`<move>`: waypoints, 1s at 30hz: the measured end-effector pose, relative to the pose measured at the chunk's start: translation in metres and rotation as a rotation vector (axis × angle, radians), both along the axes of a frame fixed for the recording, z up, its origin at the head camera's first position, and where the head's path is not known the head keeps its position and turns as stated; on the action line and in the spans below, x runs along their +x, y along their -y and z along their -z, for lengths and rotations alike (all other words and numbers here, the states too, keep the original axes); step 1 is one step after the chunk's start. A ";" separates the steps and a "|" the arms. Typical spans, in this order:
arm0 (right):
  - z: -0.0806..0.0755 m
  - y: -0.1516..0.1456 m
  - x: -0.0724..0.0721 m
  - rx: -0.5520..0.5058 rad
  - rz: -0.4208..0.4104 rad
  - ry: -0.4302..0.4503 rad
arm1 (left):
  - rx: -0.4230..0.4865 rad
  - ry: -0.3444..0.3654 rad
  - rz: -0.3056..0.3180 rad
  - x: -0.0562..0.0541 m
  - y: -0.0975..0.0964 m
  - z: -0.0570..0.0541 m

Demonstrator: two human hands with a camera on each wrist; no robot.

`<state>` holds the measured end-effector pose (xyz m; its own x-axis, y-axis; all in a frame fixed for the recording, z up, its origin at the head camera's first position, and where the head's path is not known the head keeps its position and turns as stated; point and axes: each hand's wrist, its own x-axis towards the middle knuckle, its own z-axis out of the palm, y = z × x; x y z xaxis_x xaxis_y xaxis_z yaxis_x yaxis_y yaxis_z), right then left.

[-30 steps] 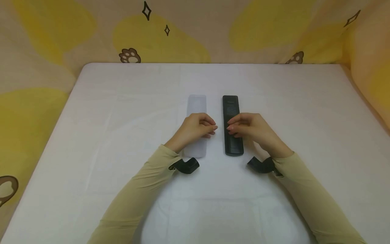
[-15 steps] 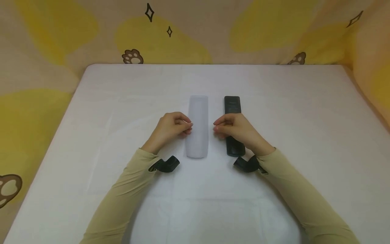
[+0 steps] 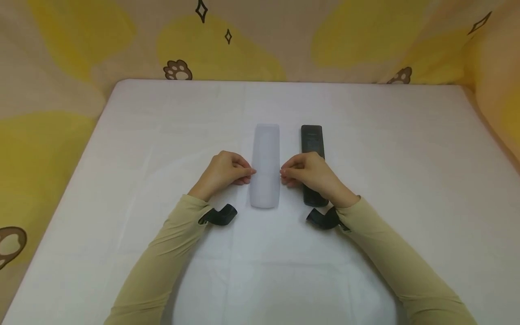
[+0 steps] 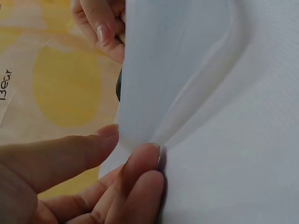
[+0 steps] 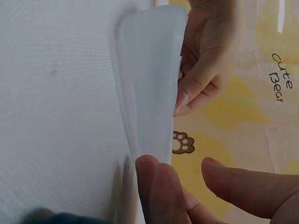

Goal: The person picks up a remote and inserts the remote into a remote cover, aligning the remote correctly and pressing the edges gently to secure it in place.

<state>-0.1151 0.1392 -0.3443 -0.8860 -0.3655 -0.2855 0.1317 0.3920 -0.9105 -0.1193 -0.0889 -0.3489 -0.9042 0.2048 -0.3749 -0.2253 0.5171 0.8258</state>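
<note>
A frosted, see-through remote-control cover (image 3: pixel 266 153) lies lengthwise on the white table, between both hands. On its left long edge, my left hand (image 3: pixel 223 171) pinches it, the thumb tip over the rim and fingertips against the side. My right hand (image 3: pixel 310 174) is at the opposite edge; in the right wrist view its fingertips (image 5: pixel 161 177) touch the cover's side while the thumb stands apart. Under the right hand lies a black remote control (image 3: pixel 313 137), back side up with small printed text; its middle is partly hidden.
A white cloth-covered table (image 3: pixel 162 117) spreads around the hands. Behind it hangs a yellow and cream patterned curtain (image 3: pixel 243 54). A black wrist mount (image 3: pixel 221 215) sticks out from the left sleeve, and a matching mount (image 3: pixel 322 220) from the right.
My left hand has moved left off the cover to its left edge. My right hand has come left across the remote control to the cover's right edge.
</note>
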 end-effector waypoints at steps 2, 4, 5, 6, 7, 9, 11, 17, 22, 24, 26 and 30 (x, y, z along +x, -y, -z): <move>0.001 0.001 0.000 0.031 0.000 -0.014 | 0.010 0.007 0.003 0.000 -0.001 0.000; 0.002 0.001 0.000 0.056 -0.005 -0.026 | 0.018 0.012 0.004 0.000 -0.001 0.000; 0.002 0.001 0.000 0.064 -0.007 -0.029 | 0.021 0.015 0.005 0.000 -0.001 0.000; 0.002 0.002 -0.001 0.069 -0.010 -0.030 | 0.023 0.018 0.003 -0.001 -0.002 0.001; 0.003 0.001 -0.001 0.071 -0.015 -0.032 | 0.025 0.021 0.001 -0.001 -0.002 0.001; 0.003 0.001 -0.001 0.063 -0.022 -0.027 | 0.027 0.026 -0.003 0.000 -0.003 0.001; 0.003 0.000 -0.002 0.009 -0.003 -0.006 | 0.045 0.033 -0.004 0.000 -0.005 0.003; 0.002 -0.004 -0.003 -0.163 0.097 0.062 | 0.086 0.024 0.005 0.000 -0.013 0.005; 0.004 -0.005 -0.003 -0.181 0.106 0.042 | 0.126 0.015 -0.007 0.002 -0.015 0.004; 0.004 -0.004 -0.002 -0.172 0.110 0.037 | 0.139 0.012 -0.009 0.002 -0.015 0.005; 0.004 -0.003 -0.002 -0.152 0.109 0.030 | 0.143 0.008 -0.006 0.003 -0.016 0.005; 0.003 -0.003 -0.002 -0.114 0.111 0.023 | 0.147 0.007 -0.011 0.004 -0.018 0.007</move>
<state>-0.1171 0.1418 -0.3478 -0.9164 -0.2969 -0.2684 0.1899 0.2677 -0.9446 -0.1157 -0.0710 -0.3559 -0.9043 0.2476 -0.3477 -0.2362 0.3881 0.8908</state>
